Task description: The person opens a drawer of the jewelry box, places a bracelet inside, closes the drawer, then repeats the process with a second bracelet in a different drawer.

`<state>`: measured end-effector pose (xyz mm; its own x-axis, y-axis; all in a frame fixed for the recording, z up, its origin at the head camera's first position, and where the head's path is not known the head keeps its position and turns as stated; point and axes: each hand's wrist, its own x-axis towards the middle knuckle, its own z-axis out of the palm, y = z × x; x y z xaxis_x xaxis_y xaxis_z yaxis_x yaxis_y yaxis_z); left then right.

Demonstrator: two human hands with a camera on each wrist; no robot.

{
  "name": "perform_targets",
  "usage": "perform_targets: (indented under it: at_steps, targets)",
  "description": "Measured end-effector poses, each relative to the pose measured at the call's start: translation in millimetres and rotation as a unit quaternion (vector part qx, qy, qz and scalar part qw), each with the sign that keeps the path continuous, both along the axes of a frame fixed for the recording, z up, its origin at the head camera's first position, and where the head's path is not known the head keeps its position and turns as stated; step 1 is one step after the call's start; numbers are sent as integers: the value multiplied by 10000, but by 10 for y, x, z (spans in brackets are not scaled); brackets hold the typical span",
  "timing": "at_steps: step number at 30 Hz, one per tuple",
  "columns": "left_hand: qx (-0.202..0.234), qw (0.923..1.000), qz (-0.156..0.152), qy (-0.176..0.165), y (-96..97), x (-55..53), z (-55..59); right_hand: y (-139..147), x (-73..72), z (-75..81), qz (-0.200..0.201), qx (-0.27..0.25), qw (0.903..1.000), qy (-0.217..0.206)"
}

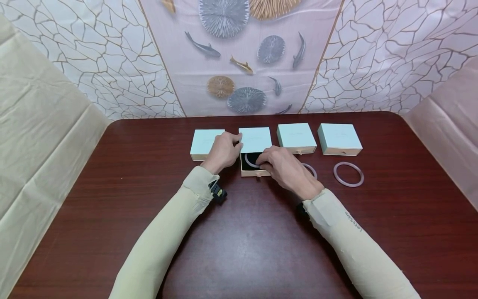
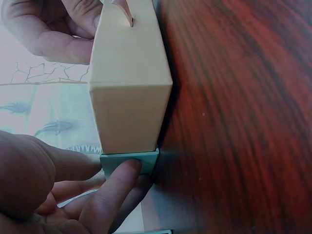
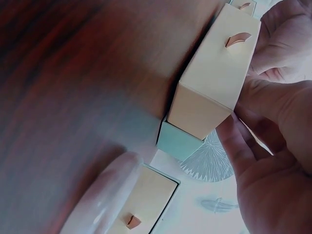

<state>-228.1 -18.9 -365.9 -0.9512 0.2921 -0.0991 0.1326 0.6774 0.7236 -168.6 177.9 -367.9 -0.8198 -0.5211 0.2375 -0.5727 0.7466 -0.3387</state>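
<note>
Near centre: pale-green sleeve [image 1: 255,140] with drawer [image 1: 254,173] out toward 6 o'clock and, on its dark lining, a bangle [image 1: 247,162]. Pinching the sleeve's 9 o'clock edge with thumb and fingers of the left hand [image 1: 223,151]. Reaching into the drawer from 4 o'clock with the right hand [image 1: 284,167], fingertips at the bangle; cannot tell whether pinching or pressing. At 9 o'clock, closed box [image 1: 206,142]; near 3 o'clock, middle box [image 1: 296,136] and end box [image 1: 340,137]. Between 3 and 4 o'clock, half-hidden ring [image 1: 313,169] and outer ring [image 1: 349,185].

Counter [image 1: 239,253] offers room nearside of opened box [image 1: 255,140]; left hand [image 1: 224,150] blocks left side, right hand [image 1: 285,168] front right corner; mint box [image 1: 296,136], loose bangle [image 1: 313,169] obstruct farther right.
</note>
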Motion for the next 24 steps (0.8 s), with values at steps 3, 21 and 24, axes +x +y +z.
perform_targets:
  at_steps: [3, 21, 24]
  targets:
    - [-25, 10000, 4, 31, 2, -3, -5, -2, 1, -2, -15, 29, 10000, -45]
    - [-128, 9999, 31, 7, 8, -2, 14, 21, 0, -13, 456, -154, 9988, 89]
    - [-119, 9999, 21, -1, 9, -4, 12, 21, 6, -7, 460, -126, 9988, 62]
